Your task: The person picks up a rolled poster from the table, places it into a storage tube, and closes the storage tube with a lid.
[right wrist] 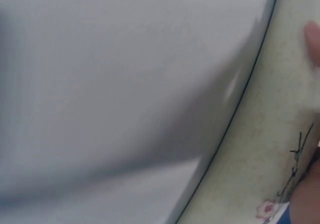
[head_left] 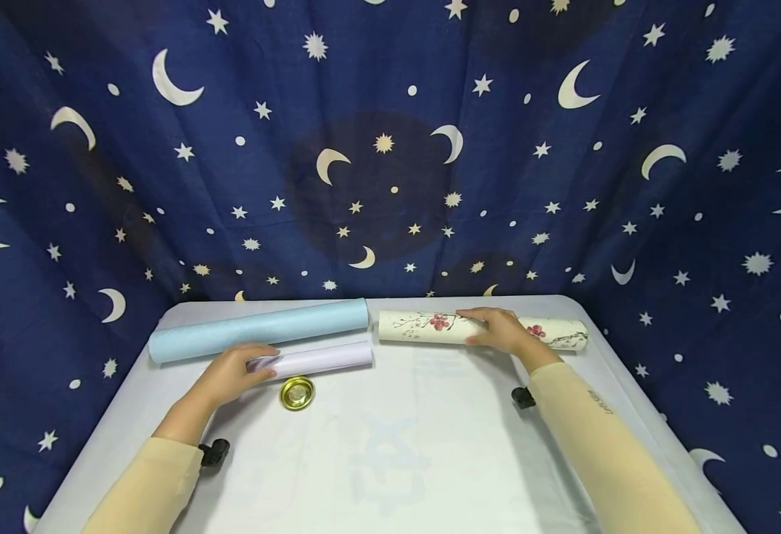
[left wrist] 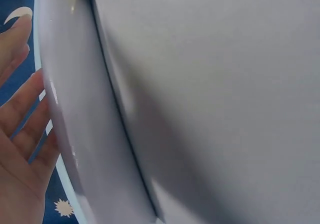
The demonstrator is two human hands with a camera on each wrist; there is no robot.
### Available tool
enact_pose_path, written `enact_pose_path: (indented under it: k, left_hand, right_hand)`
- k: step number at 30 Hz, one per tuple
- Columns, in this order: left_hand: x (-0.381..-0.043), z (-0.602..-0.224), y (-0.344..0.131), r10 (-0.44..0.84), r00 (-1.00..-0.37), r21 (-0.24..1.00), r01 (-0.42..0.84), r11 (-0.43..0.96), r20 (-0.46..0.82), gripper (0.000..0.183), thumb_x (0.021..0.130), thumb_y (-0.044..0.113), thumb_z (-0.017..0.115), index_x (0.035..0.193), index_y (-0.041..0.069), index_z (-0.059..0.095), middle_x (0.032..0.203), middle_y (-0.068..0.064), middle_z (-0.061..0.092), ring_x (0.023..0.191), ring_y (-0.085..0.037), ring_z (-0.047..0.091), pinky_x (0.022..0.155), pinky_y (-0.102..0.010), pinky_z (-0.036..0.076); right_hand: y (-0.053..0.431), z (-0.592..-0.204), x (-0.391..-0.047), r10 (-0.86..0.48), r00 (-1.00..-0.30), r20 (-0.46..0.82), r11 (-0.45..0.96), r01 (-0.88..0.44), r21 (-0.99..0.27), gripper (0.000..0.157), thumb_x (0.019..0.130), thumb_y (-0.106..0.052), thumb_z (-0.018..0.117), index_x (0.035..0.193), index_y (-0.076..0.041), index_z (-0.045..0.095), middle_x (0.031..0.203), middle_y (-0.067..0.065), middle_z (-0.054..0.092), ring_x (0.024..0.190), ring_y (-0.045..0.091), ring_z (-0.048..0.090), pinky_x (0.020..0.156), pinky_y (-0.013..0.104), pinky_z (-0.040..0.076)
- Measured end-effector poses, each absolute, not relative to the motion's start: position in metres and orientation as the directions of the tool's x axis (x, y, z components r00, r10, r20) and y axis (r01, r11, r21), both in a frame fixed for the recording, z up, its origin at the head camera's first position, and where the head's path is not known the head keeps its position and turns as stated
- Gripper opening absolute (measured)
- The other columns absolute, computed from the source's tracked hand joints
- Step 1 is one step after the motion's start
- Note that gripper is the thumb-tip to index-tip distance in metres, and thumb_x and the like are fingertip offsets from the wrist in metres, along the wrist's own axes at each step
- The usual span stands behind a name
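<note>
My left hand [head_left: 239,371] is at the left end of a slim lavender paper roll [head_left: 330,358], its thumb on the near side and its fingers on the far side. Seen from the left wrist, the fingers [left wrist: 30,119] are fairly straight and meet the edge of the shiny lavender roll [left wrist: 90,114]. My right hand [head_left: 500,331] rests across the middle of a cream roll [head_left: 423,326] printed with red blossoms and dark branches. In the right wrist view, only a fingertip [right wrist: 313,41] and part of the hand show against the cream roll [right wrist: 250,134].
Behind the lavender roll lies a longer, thicker light-blue roll [head_left: 256,330]. A small gold round dish [head_left: 297,393] sits just in front of the lavender roll. A white cloth covers the table [head_left: 390,460]. A dark blue curtain [head_left: 390,185] with moons and stars hangs behind it and at both sides.
</note>
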State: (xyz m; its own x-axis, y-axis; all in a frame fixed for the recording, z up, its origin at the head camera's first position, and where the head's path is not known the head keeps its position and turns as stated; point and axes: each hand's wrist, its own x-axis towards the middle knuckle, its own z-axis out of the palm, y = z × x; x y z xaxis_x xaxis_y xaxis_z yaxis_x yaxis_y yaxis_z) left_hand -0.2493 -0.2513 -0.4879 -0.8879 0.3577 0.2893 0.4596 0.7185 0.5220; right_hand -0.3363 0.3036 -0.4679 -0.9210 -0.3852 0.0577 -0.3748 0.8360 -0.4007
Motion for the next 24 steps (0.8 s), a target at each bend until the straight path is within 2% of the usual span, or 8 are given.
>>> enact_pose_path:
  k: [3, 11, 24]
  left_hand:
    - [-0.251, -0.492, -0.254, 0.365, -0.883, 0.526, 0.468, 0.710, 0.294, 0.038, 0.085, 0.020, 0.081, 0.121, 0.010, 0.073, 0.125, -0.014, 0.068, 0.117, -0.038, 0.061, 0.097, -0.054, 0.047]
    - [-0.253, -0.501, -0.257, 0.335, -0.907, 0.577, 0.420, 0.700, 0.254, 0.039, 0.084, 0.016, 0.082, 0.122, 0.011, 0.072, 0.125, -0.014, 0.068, 0.120, -0.039, 0.059, 0.102, -0.056, 0.043]
    - [-0.253, -0.501, -0.258, 0.328, -0.918, 0.569, 0.396, 0.721, 0.224, 0.040, 0.082, 0.015, 0.083, 0.121, 0.012, 0.073, 0.124, -0.013, 0.069, 0.120, -0.039, 0.059, 0.101, -0.056, 0.044]
  right_hand:
    - [0.304, -0.467, -0.335, -0.383, -0.921, 0.066, 0.833, -0.376, -0.405, 0.067, 0.082, -0.032, 0.084, 0.143, -0.024, 0.058, 0.142, 0.012, 0.057, 0.135, 0.041, 0.045, 0.110, 0.064, 0.027]
    - [0.304, -0.466, -0.334, -0.381, -0.922, 0.069, 0.823, -0.372, -0.429, 0.066, 0.081, -0.029, 0.085, 0.142, -0.023, 0.059, 0.142, 0.013, 0.057, 0.135, 0.041, 0.045, 0.110, 0.063, 0.029]
    - [0.307, -0.462, -0.323, -0.402, -0.915, 0.037, 0.827, -0.380, -0.415, 0.066, 0.084, -0.032, 0.083, 0.144, -0.024, 0.057, 0.144, 0.011, 0.055, 0.135, 0.039, 0.046, 0.108, 0.059, 0.036]
